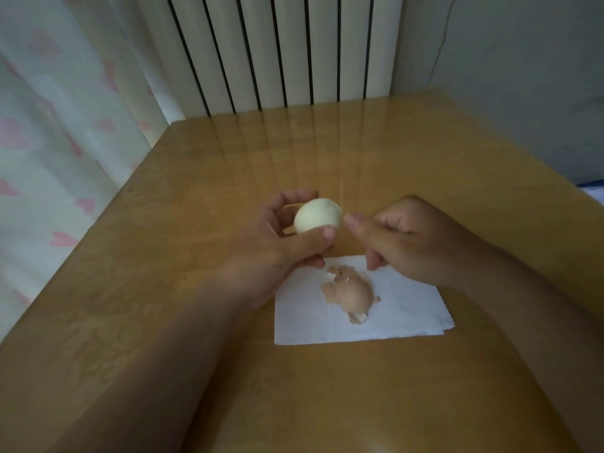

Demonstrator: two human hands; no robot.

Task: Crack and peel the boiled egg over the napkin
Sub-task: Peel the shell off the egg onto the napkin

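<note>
My left hand holds a pale, smooth boiled egg between thumb and fingers, above the table just beyond the napkin's far edge. The egg's visible surface is white, with no brown shell showing. My right hand is beside the egg on its right, fingers curled, thumb tip nearly touching the egg; I see nothing clearly held in it. A white napkin lies flat on the table below the hands. On it rests a pile of brown eggshell pieces, one large curved piece among small chips.
The wooden table has its left edge close to a curtain with pink hearts. A ribbed radiator stands behind the table's far edge. A pale wall is at the right.
</note>
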